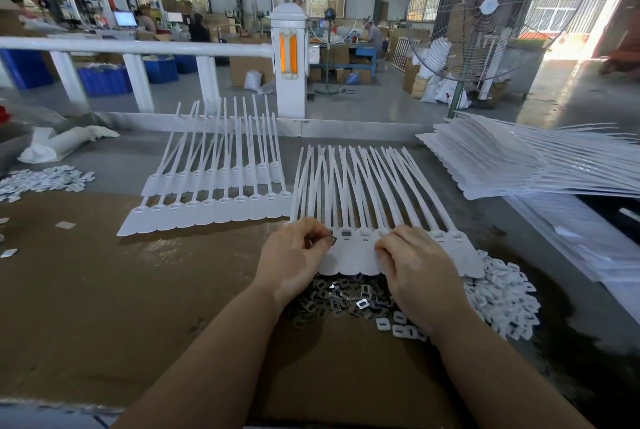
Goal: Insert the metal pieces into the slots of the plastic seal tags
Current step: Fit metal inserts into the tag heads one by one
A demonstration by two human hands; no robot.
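Observation:
A fanned row of white plastic seal tags (360,252) lies in front of me on the brown cardboard, straps pointing away. My left hand (294,255) pinches a small metal piece (331,240) at the left end of the row, beside a tag slot. One slot (346,232) next to it holds a dark metal insert. My right hand (415,266) rests with curled fingers on the tag heads at the right, and I cannot tell whether it grips anything. A heap of loose metal pieces (343,300) lies between my wrists.
White plastic caps (502,300) are piled to the right of the metal heap. Two more rows of tags (214,207) lie at the left. A tall stack of tags (519,162) sits at the right rear. More small white caps (45,179) lie far left. A standing fan (485,13) is behind.

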